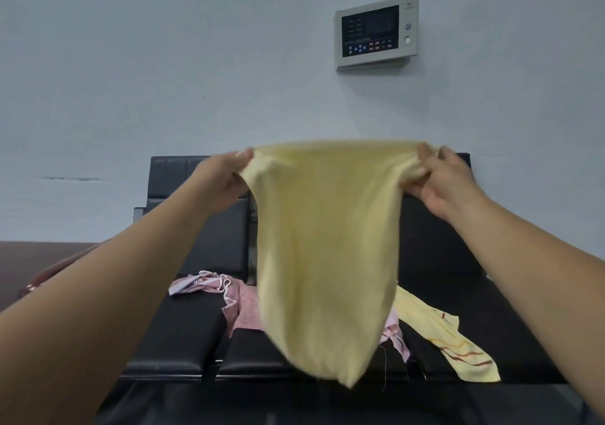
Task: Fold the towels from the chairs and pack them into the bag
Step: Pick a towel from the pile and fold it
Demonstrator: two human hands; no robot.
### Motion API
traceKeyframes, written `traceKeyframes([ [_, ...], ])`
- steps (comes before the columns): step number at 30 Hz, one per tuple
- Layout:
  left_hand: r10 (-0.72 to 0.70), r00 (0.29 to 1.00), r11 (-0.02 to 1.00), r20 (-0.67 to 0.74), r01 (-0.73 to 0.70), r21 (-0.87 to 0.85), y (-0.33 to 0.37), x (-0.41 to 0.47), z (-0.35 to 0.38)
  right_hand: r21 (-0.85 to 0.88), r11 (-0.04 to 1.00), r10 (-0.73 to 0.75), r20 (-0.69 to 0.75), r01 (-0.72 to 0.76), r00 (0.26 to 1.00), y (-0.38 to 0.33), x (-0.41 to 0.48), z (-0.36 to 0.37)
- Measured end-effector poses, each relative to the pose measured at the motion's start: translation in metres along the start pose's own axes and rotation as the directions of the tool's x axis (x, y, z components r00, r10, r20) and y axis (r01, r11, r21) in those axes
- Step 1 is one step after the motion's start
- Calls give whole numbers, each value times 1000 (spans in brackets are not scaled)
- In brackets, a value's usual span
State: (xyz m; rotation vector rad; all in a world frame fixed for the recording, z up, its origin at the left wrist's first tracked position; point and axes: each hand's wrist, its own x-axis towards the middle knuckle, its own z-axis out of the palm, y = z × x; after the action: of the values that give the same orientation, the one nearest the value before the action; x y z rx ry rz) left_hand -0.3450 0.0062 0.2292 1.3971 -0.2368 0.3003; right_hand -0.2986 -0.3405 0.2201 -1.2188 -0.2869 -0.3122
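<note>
towel [327, 244]: soft yellow, sack-shaped, lower edge blurred | left hand [226, 179], right hand [440, 184] pinch its top corners | pink towel [244, 306] half hidden behind

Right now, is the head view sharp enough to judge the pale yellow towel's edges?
Head view: the pale yellow cloth towel is motion-blurred, worst at its bottom corner; the left hand and right hand gripping its top look soft; light is flat, no glare; the grey wall control panel is sharper.
</note>
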Motion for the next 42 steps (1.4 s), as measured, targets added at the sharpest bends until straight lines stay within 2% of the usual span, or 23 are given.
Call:
traceKeyframes([
  [1, 16, 996, 994, 92, -6, -112, 7, -1, 1, 237, 971, -14, -12, 16, 1000, -7, 3, 4],
  [2, 26, 990, 993, 140, -10, -118, 14, -3, 5, 358, 934, -15, -4, 16, 1000, -12, 6, 6],
  [3, 22, 993, 998, 119, -15, -58, 19, -4, 8, 386, 922, -2, 15, -4, 1000, -13, 7, 6],
  [4, 19, 998, 998, 54, -22, 63, 21, -5, 10, 335, 941, 23, 35, -33, 999, -11, 10, 5],
  [6, 57, 991, 922, -124, -5, 386, 17, -4, 7, 90, 993, 69, 34, -72, 997, -2, 13, -1],
  [7, 85, 981, 865, -176, 15, 502, 14, -3, 2, -53, 996, 71, 7, -70, 997, 4, 13, -5],
  [8, 96, 976, 838, -194, 26, 545, 10, -4, -2, -179, 982, 60, -34, -65, 998, 8, 12, -9],
  [10, 76, 985, 849, -152, 16, 528, 3, -7, -7, -321, 945, 37, -90, -64, 995, 11, 8, -14],
  [12, 83, 994, 870, -66, -40, 491, -1, -11, -4, -362, 931, 14, -87, -44, 996, 12, 4, -12],
  [16, 98, 984, 959, 147, -133, 252, 9, -16, 20, -267, 964, 10, 40, 1, 999, 2, -9, 15],
  [19, 26, 944, 992, 330, -65, 109, 21, -18, 37, -210, 978, 37, 148, -5, 988, -6, -16, 36],
  [23, -89, 840, 995, 535, 53, 82, 17, -16, 39, -482, 874, -14, 96, 59, 995, -3, -20, 54],
  [26, -91, 863, 973, 497, -29, 229, 4, -15, 39, -622, 774, -94, 75, 120, 993, 4, -25, 59],
  [30, -9, 907, 829, 421, -229, 511, -6, -17, 41, -663, 721, -132, 154, 201, 979, 17, -30, 59],
  [33, 94, 916, 712, 390, -335, 617, -7, -17, 42, -614, 751, -140, 208, 241, 968, 19, -34, 61],
  [37, 97, 920, 763, 379, -314, 565, -8, -16, 52, -546, 807, -67, 295, 226, 953, 19, -41, 68],
  [40, 116, 939, 717, 323, -304, 627, -11, -14, 58, -377, 914, 26, 427, 151, 904, 17, -44, 70],
  [42, 108, 945, 685, 309, -296, 666, -14, -12, 60, -347, 925, 47, 508, 154, 860, 17, -46, 70],
])
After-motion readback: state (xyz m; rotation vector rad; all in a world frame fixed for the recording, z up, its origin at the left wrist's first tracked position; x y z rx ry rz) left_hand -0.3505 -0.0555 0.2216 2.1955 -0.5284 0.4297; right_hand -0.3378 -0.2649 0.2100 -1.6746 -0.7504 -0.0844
